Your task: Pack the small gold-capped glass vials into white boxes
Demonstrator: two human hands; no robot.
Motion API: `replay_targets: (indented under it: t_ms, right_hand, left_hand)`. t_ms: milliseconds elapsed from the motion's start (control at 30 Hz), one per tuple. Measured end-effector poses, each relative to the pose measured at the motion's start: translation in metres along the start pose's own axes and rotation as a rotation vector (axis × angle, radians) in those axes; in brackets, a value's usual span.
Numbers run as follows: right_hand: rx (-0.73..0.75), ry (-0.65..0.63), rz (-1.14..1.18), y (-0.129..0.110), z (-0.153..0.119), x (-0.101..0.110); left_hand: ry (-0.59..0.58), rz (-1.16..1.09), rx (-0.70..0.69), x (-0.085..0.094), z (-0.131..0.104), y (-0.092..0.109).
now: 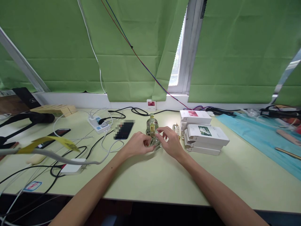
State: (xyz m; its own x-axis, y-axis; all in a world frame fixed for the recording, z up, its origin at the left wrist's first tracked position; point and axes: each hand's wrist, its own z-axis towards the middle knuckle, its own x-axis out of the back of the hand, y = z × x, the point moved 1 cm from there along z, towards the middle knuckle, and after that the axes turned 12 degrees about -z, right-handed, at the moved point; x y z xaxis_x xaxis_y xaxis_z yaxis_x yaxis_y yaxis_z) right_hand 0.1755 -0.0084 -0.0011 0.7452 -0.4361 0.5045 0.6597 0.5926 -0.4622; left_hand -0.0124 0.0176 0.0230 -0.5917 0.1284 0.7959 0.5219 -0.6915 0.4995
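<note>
Solid green curtains [225, 59], pale yellow-green tabletop [145, 175], light blue plastic sheet [261, 138], white box [204, 135] that had a green-and-white picture, striped yellow tag [58, 142] that was partly darker, white power strip [98, 124]

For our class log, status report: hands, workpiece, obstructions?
Left hand and right hand at the gold-and-clear ornament; grip unclear. Smartphone left, white boxes right, neither blocking.

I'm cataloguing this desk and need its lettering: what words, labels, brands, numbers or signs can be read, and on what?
No text is legible enough to quote.
White boxes on the right: print too small.
Small white box by the wall: too small.
Blue-edged sticker: red mark, unclear.
Carton at far left: label too blurred.
</note>
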Motion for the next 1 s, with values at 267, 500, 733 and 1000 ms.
replay_targets:
  t_ms: [267,500,733,1000]
  right_hand:
    - [-0.004,-0.012,-0.011,0.0,0.0,0.001]
    - [0.036,-0.04,0.037,-0.001,-0.001,0.0]
    - [0.021,-0.063,0.082,0.001,-0.002,-0.003]
    - [-0.022,-0.015,0.082,0.003,-0.001,-0.003]
  left_hand:
    - [0.054,0.06,0.068,-0.004,0.003,-0.007]
    - [0.082,0.109,0.146,0.001,0.004,-0.005]
    - [0.106,0.112,0.194,0.003,0.005,-0.006]
    - [0.129,0.116,0.226,0.007,0.006,-0.014]
